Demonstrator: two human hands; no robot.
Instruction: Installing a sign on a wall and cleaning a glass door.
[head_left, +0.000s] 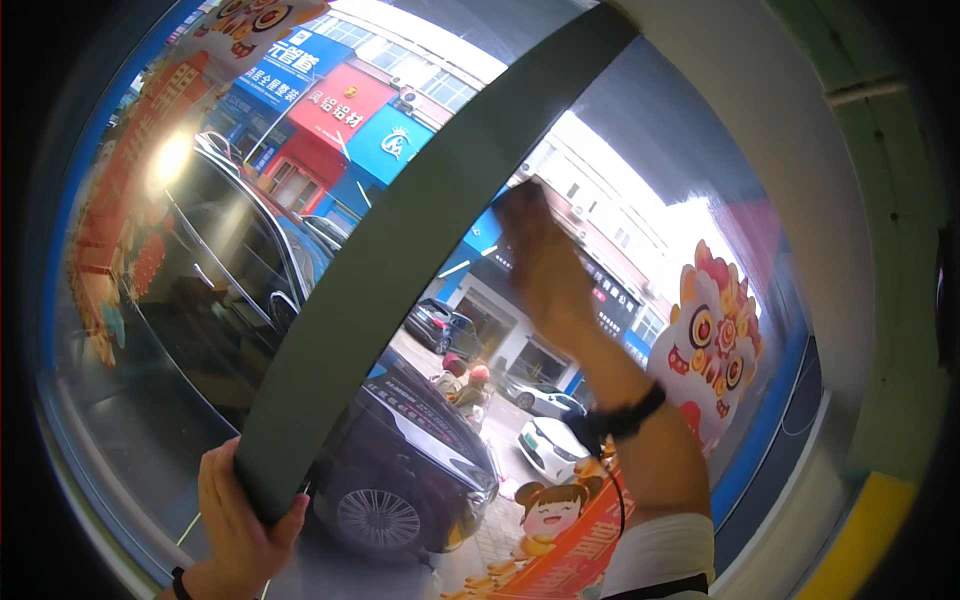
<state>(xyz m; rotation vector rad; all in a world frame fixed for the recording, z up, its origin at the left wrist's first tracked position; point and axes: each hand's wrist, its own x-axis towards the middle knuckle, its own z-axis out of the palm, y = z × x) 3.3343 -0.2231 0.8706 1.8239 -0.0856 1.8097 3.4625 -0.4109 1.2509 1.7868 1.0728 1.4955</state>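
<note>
A long, flat grey-green strip (pixel 390 260) slants across the view, from the lower left up to the top right. My left hand (pixel 240 525) is closed around its lower end, fingers on the left edge and thumb on the right. Whether the strip is loose or a fixed window post, I cannot tell. Just right of its upper half, my right hand (pixel 540 260) is raised in front of the glass. Its fingers are dark and smeared by motion, so any held object cannot be made out. A black band (pixel 635 412) with a cable circles the right wrist.
Large window glass with blue framing (pixel 740 455) lies beyond, bearing lion-head stickers (pixel 712 345) and a cartoon child sticker (pixel 553 510). Through it show a dark car (pixel 400 460), a white car (pixel 550 447) and shopfronts. A pale wall edge (pixel 790 130) rises at the right.
</note>
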